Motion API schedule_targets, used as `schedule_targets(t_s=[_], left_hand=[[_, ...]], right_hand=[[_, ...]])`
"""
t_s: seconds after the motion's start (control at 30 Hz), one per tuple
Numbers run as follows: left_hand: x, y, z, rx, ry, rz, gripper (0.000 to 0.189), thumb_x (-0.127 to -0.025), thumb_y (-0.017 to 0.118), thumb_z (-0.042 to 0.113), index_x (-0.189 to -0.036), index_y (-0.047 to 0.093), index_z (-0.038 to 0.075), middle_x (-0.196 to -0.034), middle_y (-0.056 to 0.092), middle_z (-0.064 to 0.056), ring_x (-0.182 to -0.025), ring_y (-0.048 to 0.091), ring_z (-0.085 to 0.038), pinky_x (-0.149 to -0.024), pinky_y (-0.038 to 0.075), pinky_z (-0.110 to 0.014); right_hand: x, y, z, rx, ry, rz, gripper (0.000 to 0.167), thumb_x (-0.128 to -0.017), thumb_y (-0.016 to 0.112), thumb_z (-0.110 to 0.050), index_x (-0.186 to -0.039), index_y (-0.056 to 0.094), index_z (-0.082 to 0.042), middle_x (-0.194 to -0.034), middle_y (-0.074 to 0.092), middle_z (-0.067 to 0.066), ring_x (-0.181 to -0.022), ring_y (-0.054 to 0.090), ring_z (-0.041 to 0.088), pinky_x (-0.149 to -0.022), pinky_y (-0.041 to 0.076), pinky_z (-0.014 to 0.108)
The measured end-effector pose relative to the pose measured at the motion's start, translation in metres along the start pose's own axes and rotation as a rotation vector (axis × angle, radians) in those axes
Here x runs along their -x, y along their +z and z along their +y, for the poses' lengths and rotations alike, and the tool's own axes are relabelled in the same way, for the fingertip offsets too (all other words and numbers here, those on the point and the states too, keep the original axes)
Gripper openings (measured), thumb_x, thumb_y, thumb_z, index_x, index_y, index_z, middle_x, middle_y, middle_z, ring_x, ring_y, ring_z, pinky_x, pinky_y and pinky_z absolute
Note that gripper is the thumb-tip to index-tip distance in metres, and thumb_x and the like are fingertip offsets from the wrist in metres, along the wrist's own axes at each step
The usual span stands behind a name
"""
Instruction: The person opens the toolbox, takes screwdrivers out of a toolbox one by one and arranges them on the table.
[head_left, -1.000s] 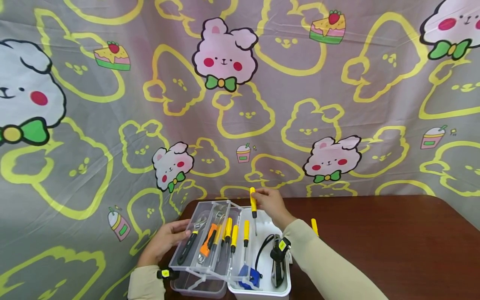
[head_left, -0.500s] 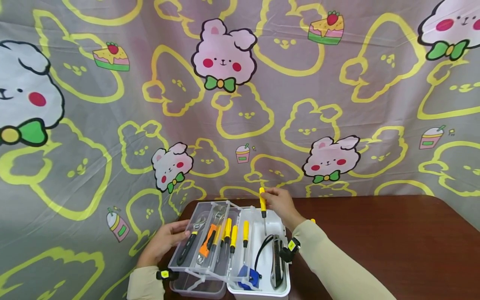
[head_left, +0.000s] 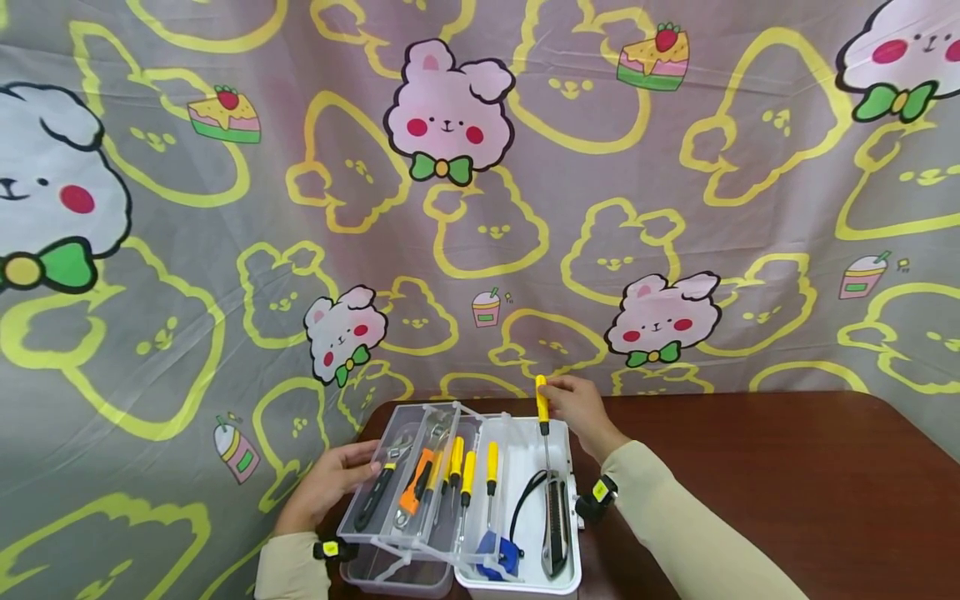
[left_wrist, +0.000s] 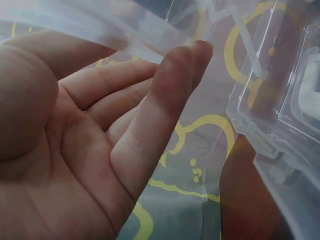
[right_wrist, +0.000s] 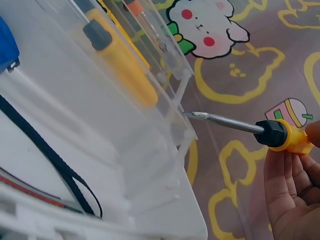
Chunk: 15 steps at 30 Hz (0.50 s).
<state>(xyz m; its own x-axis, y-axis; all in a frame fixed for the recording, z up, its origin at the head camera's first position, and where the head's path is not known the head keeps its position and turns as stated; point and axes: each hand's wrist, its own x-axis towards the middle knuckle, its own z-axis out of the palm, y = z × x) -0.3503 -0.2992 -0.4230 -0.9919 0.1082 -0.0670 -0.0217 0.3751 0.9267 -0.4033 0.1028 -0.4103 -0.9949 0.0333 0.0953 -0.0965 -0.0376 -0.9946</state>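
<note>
My right hand [head_left: 581,408] pinches a yellow-handled screwdriver [head_left: 542,404] by its handle, blade down, above the far end of the white toolbox base [head_left: 517,579]. In the right wrist view, the screwdriver's flat metal blade [right_wrist: 230,122] is bare. My left hand [head_left: 330,483] holds the left edge of the raised clear tray [head_left: 360,537], its thumb and fingers at the rim. In the tray lie a black-handled adjustable wrench [head_left: 377,496] and an orange utility knife [head_left: 415,483]. Several yellow screwdrivers [head_left: 468,475] sit right of them.
In the white base are a blue tape measure [head_left: 498,557] and a black-and-grey tool with a wrist strap [head_left: 555,525]. A clear lower compartment [head_left: 397,575] lies beneath the tray. The brown table [head_left: 750,475] extends right; a patterned curtain [head_left: 555,208] hangs behind.
My right hand has moved rightward with the screwdriver, from beside the tray's edge to over the right side of the white base. My left hand has stayed at the tray.
</note>
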Motion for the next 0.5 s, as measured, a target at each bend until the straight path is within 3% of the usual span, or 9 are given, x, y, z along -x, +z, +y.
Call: schedule_targets(t_s=[0.3,0.5], left_hand=[[-0.002,0.001,-0.004,-0.001,-0.013,0.026,0.052,-0.092,0.07,0.021,-0.135,0.054,-0.003,-0.124,0.061,-0.019,-0.093,0.065,-0.025,-0.075,0.053,-0.041],[-0.002,0.0,-0.004,0.007,0.0,0.009,0.056,-0.091,0.07,0.023,-0.137,0.052,-0.004,-0.124,0.061,-0.02,-0.094,0.065,-0.026,-0.075,0.054,-0.041]], right_hand=[[-0.002,-0.018,0.002,0.042,0.023,0.014,0.03,-0.095,0.065,-0.019,-0.116,0.066,0.003,-0.11,0.063,0.016,-0.088,0.063,0.026,-0.079,0.055,0.037],[-0.001,-0.032,0.003,0.065,0.017,0.009,0.032,-0.096,0.064,-0.02,-0.117,0.064,0.005,-0.11,0.062,0.017,-0.087,0.062,0.026,-0.08,0.054,0.037]])
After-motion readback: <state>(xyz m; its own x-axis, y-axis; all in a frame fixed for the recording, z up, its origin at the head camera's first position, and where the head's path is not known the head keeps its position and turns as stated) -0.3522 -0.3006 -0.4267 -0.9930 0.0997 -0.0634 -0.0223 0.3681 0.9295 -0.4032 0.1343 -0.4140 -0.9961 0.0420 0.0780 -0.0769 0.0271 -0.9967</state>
